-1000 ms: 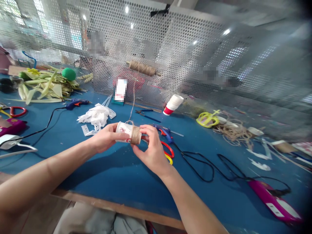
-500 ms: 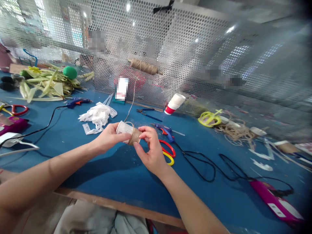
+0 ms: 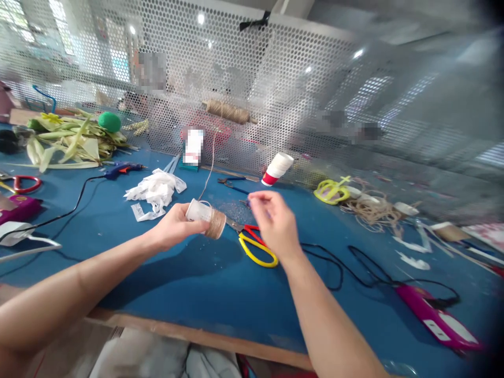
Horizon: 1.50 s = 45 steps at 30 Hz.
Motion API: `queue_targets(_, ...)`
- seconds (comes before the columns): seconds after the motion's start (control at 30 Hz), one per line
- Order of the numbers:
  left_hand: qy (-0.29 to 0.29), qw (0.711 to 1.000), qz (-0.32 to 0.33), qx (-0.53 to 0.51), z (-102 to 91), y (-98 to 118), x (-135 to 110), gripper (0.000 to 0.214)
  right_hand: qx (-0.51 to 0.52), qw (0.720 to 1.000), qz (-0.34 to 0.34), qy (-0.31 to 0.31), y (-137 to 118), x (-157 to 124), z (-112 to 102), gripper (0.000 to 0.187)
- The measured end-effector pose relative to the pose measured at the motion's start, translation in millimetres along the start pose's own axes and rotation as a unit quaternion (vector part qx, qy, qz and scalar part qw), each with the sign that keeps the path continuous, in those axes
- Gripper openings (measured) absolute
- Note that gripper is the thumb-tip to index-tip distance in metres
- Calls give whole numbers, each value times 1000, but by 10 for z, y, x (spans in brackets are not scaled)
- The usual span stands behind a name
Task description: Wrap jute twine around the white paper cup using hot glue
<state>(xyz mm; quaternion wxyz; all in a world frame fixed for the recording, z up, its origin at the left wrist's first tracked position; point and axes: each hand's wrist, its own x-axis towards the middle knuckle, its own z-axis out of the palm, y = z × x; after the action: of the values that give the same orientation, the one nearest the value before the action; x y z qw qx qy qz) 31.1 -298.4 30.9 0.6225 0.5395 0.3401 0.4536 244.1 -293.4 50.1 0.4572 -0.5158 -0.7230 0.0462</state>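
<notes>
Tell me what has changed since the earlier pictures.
The right hand has let go of the twine-wrapped cup and moved right, uncovering more of the scissors. The left hand still holds the cup; the paper cup stack and twine roll stayed put.

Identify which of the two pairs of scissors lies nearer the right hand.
The scissors at mid-table, close by the right hand, blades running behind the twine-wrapped cup in this view; the other pair lies far off at the picture's left edge.
</notes>
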Motion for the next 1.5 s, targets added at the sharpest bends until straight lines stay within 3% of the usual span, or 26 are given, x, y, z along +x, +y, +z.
queue_targets(0.07, -3, 1000, 14, 23, -8, -20, 0, 18, -149, 979, 140, -2, 216, 202, -141, 28)
queue_targets(0.1, -5, 999, 20, 34, -10, -30, 0, 18, -242, 947, 204, -54, 334, 284, -189, 29)
queue_targets(0.13, -6, 999, 26, 44, -11, -39, 0, 18, -268, 930, 237, -84, 452, 345, -215, 23)
queue_targets(0.2, -6, 997, 37, 70, -12, -59, 0, 18, -283, 907, 280, -134, 667, 400, -198, 10)
queue_targets(0.33, -5, 990, 63, 127, -15, -94, -10, 19, -275, 893, 317, -166, 941, 350, -20, 7)
queue_targets(0.47, -7, 962, 178, 205, -35, -85, -28, 11, -230, 905, 326, -147, 976, 324, 13, 5)
queue_targets(0.6, -12, 914, 295, 280, -51, -74, -21, 6, -139, 934, 309, -117, 734, 292, -166, 20)
queue_targets(0.67, -17, 903, 326, 279, -54, -95, -6, 5, -43, 952, 284, -109, 525, 224, -275, 23)
queue_targets(0.7, -23, 898, 340, 276, -56, -110, 4, 5, 74, 954, 270, -104, 414, 175, -322, 22)
queue_targets(0.73, -31, 895, 352, 273, -59, -127, 14, 5, 173, 941, 264, -118, 304, 119, -359, 21)
queue_targets(0.8, -40, 891, 362, 270, -66, -154, 31, 5, 250, 921, 260, -146, 111, -3, -396, 24)
queue_targets(1.0, -42, 869, 392, 298, -100, -150, 61, 7, 216, 938, 223, -156, -184, -243, -286, 23)
queue_targets(1.13, -51, 845, 418, 330, -122, -144, 77, 9, 161, 948, 214, -170, -220, -276, -248, 18)
queue_targets(1.5, -63, 821, 438, 361, -146, -152, 122, 10, 42, 974, 144, -171, -248, -337, -275, 30)
